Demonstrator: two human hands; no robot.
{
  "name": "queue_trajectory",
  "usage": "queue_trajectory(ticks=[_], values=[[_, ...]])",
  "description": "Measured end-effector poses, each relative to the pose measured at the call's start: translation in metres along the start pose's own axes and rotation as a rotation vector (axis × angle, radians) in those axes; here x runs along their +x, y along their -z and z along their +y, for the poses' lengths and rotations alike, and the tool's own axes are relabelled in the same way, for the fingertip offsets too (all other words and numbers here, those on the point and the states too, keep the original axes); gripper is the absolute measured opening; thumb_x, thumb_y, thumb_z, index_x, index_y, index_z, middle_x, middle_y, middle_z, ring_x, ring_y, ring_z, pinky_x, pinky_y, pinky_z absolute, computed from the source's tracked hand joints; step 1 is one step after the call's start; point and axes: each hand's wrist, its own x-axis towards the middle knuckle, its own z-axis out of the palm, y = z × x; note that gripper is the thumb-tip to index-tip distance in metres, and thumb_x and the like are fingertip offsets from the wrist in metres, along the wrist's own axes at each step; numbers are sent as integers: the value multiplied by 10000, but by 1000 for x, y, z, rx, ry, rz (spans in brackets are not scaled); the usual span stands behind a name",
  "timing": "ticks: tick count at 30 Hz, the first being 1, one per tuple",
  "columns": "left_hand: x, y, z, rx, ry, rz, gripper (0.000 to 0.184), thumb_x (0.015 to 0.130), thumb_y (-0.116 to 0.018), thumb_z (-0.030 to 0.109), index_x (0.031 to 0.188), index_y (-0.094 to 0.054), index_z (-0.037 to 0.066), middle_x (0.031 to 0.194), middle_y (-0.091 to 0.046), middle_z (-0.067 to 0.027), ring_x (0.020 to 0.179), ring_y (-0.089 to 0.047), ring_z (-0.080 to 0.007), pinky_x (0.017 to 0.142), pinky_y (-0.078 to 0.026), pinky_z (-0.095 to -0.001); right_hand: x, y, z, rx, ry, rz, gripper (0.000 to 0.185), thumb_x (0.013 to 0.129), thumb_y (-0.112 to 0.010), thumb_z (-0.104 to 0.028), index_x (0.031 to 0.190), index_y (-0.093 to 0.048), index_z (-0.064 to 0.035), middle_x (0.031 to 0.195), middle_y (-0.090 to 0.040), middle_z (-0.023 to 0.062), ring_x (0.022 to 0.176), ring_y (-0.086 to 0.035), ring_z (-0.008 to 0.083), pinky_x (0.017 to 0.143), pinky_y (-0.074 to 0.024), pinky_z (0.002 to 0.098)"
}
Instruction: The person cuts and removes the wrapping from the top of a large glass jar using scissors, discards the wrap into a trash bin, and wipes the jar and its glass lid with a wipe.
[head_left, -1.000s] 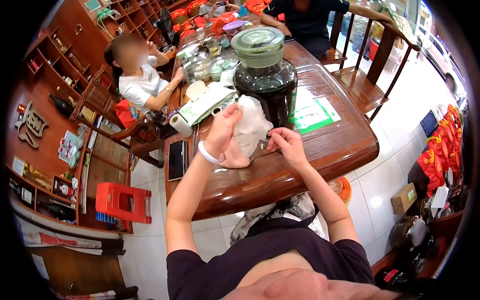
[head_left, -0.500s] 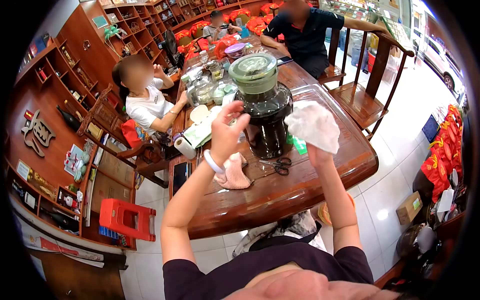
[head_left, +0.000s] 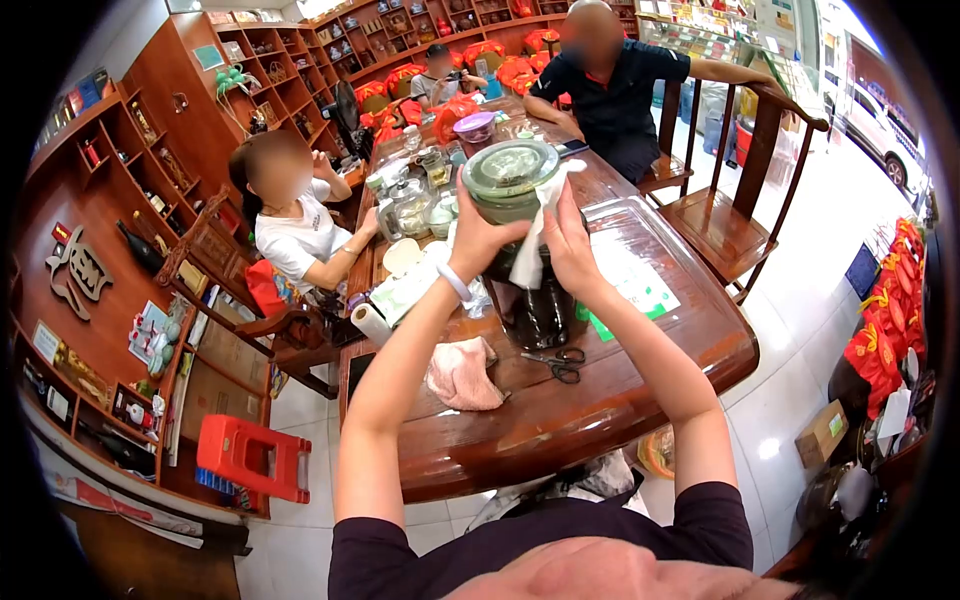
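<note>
A large glass jar (head_left: 535,318) of dark liquid stands upright on the wooden table, its round glass lid (head_left: 510,168) on top. My left hand (head_left: 482,238) curls around the left side of the jar's neck, just under the lid. Pressed to the right side of the neck, my right hand (head_left: 572,245) holds a white tissue (head_left: 530,255), part of which hangs down in front of the jar. Scissors (head_left: 565,368) lie before the jar's base. A pink towel (head_left: 465,374) is bunched up to their left.
A white sheet with green edges (head_left: 630,285) lies right of the jar. Glass teapots and cups (head_left: 408,205) crowd the table's left side, near a paper roll (head_left: 371,322). Other people sit around the table. A red stool (head_left: 255,455) stands on the floor at left.
Both hands have come in to the jar's neck. The tissue, spread over my right hand before, is now against the neck. My left hand has gone from beside the jar to gripping it.
</note>
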Motion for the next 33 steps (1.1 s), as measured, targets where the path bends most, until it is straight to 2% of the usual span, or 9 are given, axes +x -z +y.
queue_trajectory(ticks=[4, 11, 14, 20, 24, 26, 29, 32, 33], values=[[1, -9, -5, -134, 26, 109, 1041, 567, -804, 141, 1336, -110, 43, 1228, -429, -125, 1110, -460, -209, 946, -367, -314, 19, 0, 6, 9, -84, -57, 745, 864, -460, -329, 1345, -77, 93, 1366, -248, 263, 1275, -255, 355, 1040, -199, 345], [-6, -8, 11, 73, 80, 125, 1037, 489, -841, 222, 1291, -209, 39, 1202, -443, -126, 1107, -453, -223, 937, -364, -314, 72, 34, 36, 660, -345, -489, 595, 820, -550, -182, 1340, -279, -79, 1167, -491, 49, 996, -504, 118, 840, -406, 254], [-4, -7, 7, 29, 60, 98, 1089, 481, -845, 232, 1313, -173, 26, 1220, -430, -133, 1118, -443, -232, 945, -358, -316, 72, 34, 31, 662, -371, -495, 616, 840, -533, -213, 1358, -227, -82, 1177, -487, 58, 996, -517, 145, 842, -418, 272], [-6, -12, -1, -135, -29, 151, 1206, 549, -822, 155, 1371, 55, 58, 1280, -392, -153, 1146, -443, -229, 954, -366, -315, 19, 21, 18, -404, -46, -345, 599, 825, -516, -282, 1259, -277, 53, 1125, -456, 281, 1060, -438, 405, 936, -320, 425], [-5, -8, -2, -158, -67, 30, 1170, 605, -768, 50, 1369, 117, 90, 1308, -360, -160, 1158, -436, -239, 962, -368, -326, -26, -1, 15, -857, 411, 35, 580, 824, -535, -300, 1201, -346, 98, 1134, -434, 282, 1089, -400, 411, 944, -303, 444], [-8, -5, 5, -197, -83, -26, 1088, 667, -718, 77, 1377, 107, 90, 1334, -317, -153, 1182, -405, -245, 987, -335, -333, -29, -1, 2, -847, 376, -18, 683, 792, -585, -322, 1245, -289, 94, 1201, -404, 291, 1148, -373, 411, 964, -291, 436], [-9, 2, 16, -442, -10, -73, 977, 745, -647, 181, 1391, 80, 91, 1362, -262, -146, 1226, -334, -239, 1020, -267, -327, 15, 14, 2, -346, -101, -202, 751, 719, -670, -326, 1275, -292, 10, 1195, -445, 248, 1136, -429, 366, 942, -337, 411], [-11, 0, 16, -330, 10, -14, 903, 799, -579, 313, 1400, 57, 88, 1376, -237, -142, 1254, -272, -223, 1038, -201, -314, 71, 33, 43, 197, 51, -566, 860, 580, -781, -224, 1270, -323, 4, 1162, -521, 109, 1055, -491, 185, 934, -367, 323], [-11, -1, 20, -280, 1, -6, 899, 825, -546, 425, 1401, 55, 87, 1382, -228, -135, 1261, -241, -211, 1036, -189, -297, 87, 40, 58, 278, -131, -699, 802, 587, -780, -188, 1255, -381, 8, 1168, -522, 79, 1024, -489, 151, 935, -370, 300]])
